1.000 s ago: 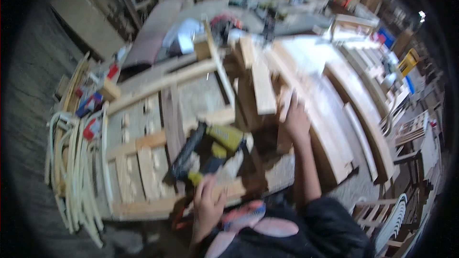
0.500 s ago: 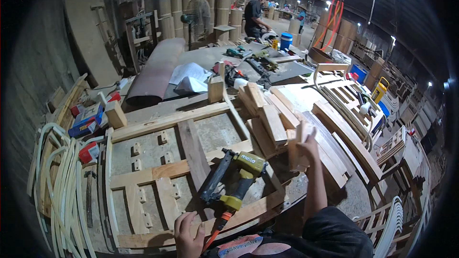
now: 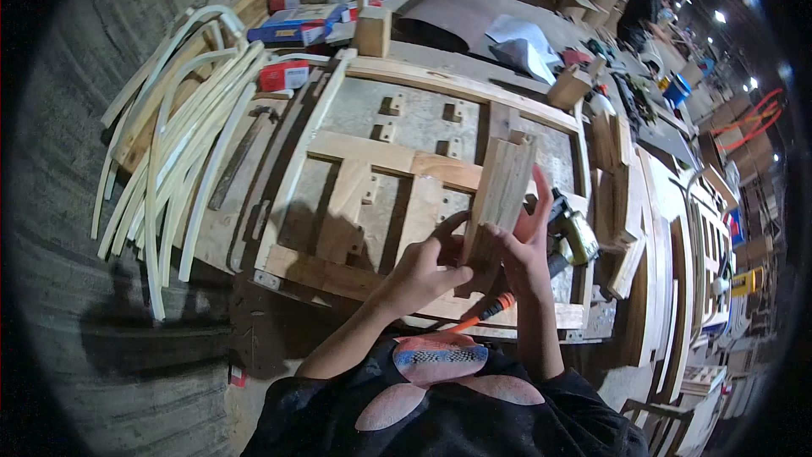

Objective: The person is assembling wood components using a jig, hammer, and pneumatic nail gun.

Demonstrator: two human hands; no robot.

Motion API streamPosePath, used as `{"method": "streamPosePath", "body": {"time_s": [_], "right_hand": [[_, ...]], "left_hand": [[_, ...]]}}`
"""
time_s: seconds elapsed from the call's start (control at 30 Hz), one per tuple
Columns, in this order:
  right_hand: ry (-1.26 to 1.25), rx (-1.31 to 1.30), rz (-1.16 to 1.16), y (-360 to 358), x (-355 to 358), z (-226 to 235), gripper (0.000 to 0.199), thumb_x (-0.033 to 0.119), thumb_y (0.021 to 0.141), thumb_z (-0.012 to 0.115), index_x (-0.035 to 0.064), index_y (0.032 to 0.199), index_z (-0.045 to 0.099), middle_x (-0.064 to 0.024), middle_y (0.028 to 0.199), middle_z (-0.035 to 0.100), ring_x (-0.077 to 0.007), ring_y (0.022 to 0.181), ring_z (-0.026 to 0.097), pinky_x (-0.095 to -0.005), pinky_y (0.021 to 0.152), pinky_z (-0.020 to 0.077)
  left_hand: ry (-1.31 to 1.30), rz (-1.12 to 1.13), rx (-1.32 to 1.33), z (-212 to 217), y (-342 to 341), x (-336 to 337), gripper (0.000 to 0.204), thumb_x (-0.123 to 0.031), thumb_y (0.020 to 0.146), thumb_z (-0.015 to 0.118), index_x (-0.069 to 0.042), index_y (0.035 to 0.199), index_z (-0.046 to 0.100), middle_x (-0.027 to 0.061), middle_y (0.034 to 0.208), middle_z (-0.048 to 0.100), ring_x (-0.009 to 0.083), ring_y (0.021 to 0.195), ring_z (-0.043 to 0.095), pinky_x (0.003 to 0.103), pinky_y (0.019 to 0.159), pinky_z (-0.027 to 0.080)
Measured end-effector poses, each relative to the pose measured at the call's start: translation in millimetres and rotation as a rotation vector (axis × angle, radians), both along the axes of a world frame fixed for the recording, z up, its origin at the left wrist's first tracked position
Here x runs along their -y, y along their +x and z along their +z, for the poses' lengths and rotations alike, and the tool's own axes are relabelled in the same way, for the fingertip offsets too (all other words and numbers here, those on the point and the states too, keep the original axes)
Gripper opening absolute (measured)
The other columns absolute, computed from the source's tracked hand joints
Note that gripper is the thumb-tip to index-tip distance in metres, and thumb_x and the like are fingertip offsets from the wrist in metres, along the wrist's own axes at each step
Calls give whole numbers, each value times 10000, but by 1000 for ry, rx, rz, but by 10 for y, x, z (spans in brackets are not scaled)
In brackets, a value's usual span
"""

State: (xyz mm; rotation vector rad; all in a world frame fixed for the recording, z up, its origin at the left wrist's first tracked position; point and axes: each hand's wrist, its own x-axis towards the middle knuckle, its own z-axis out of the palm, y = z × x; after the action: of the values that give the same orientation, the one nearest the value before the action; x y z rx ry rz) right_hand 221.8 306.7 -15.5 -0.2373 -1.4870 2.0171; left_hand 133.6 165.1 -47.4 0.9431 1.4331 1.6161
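Over the wooden frame (image 3: pixel 359 149) I hold short wooden blocks (image 3: pixel 505 182) upright, pressed together as a small bundle; their exact count is hard to make out. My left hand (image 3: pixel 427 267) grips the bundle low on its left side. On the right side, my right hand (image 3: pixel 528 241) has its thumb across the near face and its fingers behind. A green and black nail gun (image 3: pixel 580 237) lies on the frame just beyond my right hand. Its orange hose (image 3: pixel 474 320) runs back toward me below the hands.
Curved pale wooden strips (image 3: pixel 182 131) and a hammer (image 3: pixel 245 156) lie at the left. Behind them sit a blue box (image 3: pixel 296 25) and a red-and-white box (image 3: pixel 284 75). Wooden boards (image 3: pixel 651 262) are stacked at the right. Farther back, a person (image 3: pixel 640 21) works.
My right hand has brought the blocks from the wood pile on the right to over the frame. My left hand has risen to grip them too. The view has turned left.
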Motion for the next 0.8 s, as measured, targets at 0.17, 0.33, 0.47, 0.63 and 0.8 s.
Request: {"method": "streamPosePath", "body": {"time_s": [0.17,0.33,0.47,0.63,0.8], "right_hand": [[-77,-8,49,-290,51,-123,860,24,807,682,167,1445,122,-214,1328,455,-288,1196,494,-420,985,436],[-339,-58,18,-329,-211,-212,635,160,880,516,80,1432,212,-231,1377,402,-322,1228,483,-457,990,444],[-436,-101,21,-214,-180,-129,680,377,897,436,20,1445,249,-203,1439,355,-318,1283,430,-444,1056,372],[-460,-89,-65,10,-373,-179,701,435,897,445,50,1451,254,-192,1439,366,-319,1278,436,-454,1046,380],[-446,-68,-166,69,-457,-274,697,471,910,434,71,1453,260,-191,1429,387,-317,1237,473,-466,1008,418]], "left_hand": [[159,144,133,25,-451,197,689,-123,862,658,-32,1439,293,130,1077,648,160,942,640,282,806,525],[-194,628,-294,-222,-1614,-300,682,-318,809,706,-12,1358,443,180,1082,652,204,962,641,314,854,497],[-209,821,-507,-604,-2407,-649,579,-298,779,716,-22,1257,545,221,1024,654,323,962,640,414,839,500],[-612,770,-883,-581,-2360,-873,350,-255,754,707,-28,1013,645,285,925,627,417,922,612,484,821,490],[-626,791,-959,-899,-2452,-960,406,-298,749,721,-45,1056,638,247,1014,607,421,980,575,529,868,456]]}}
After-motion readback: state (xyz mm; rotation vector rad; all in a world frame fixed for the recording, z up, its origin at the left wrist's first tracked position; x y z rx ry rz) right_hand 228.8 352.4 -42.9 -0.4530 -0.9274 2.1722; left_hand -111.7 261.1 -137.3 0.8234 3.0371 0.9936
